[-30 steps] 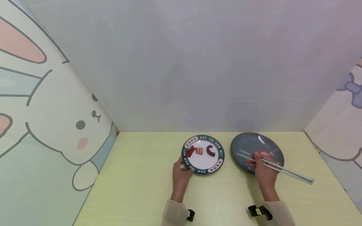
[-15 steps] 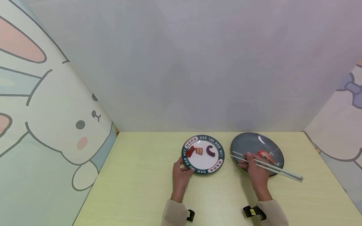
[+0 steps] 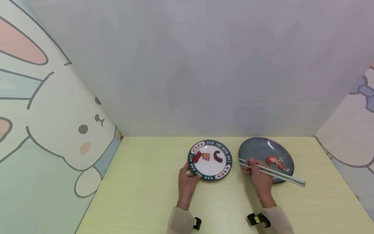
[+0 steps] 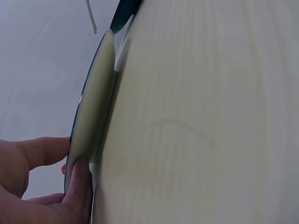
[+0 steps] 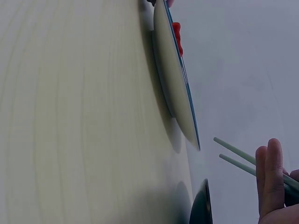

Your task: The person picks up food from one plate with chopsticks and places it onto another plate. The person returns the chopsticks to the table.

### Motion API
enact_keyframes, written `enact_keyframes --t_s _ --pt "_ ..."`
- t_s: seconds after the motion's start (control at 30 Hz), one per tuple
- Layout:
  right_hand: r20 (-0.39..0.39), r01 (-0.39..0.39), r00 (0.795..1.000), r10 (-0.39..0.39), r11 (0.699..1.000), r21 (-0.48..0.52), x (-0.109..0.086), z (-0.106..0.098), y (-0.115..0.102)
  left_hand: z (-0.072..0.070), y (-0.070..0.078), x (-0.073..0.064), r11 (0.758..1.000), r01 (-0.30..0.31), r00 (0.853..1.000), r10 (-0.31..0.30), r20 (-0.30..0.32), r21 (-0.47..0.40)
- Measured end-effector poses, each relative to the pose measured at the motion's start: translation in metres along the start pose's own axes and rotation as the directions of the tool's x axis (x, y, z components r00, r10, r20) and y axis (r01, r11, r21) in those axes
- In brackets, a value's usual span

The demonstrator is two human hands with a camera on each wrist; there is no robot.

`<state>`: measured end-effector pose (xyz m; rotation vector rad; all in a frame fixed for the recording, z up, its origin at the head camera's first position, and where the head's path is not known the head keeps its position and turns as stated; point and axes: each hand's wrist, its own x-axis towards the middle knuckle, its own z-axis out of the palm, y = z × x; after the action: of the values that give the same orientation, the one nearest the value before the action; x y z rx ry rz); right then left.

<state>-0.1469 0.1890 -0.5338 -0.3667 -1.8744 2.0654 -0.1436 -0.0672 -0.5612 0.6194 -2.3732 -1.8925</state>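
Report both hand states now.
Left hand: holding the round white plate with a dark green rim, pinched at its edge.
Right hand: holding two long pale-green chopsticks, tips apart, nothing between them.

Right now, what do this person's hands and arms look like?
The left hand and right hand are bare, with no gloves. Plain beige sleeves end short of the wrists. Small black devices sit at the cuffs; the right one carries a yellow patch.
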Motion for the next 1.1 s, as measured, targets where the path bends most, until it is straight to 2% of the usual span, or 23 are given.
enact_keyframes --t_s 0.37,0.6,0.77,1.1 --pt "0.044 0.030 0.999 -0.032 0.998 0.056 -0.004 0.007 0.004 0.000 -0.001 0.000 1.000 0.020 1.000 -0.020 -0.005 0.005" --pt "0.045 0.004 0.999 -0.003 1.000 -0.015 -0.004 0.013 0.007 0.000 0.001 0.000 1.000 0.009 1.000 -0.009 -0.002 0.008" --pt "0.065 -0.019 0.998 0.020 1.000 -0.019 -0.003 0.017 0.009 0.000 0.001 -0.001 1.000 -0.007 1.000 0.007 -0.006 0.012" --pt "0.087 -0.039 0.995 0.045 0.997 -0.074 -0.001 0.028 0.009 0.001 -0.001 -0.001 1.000 0.010 1.000 -0.010 -0.007 0.006"
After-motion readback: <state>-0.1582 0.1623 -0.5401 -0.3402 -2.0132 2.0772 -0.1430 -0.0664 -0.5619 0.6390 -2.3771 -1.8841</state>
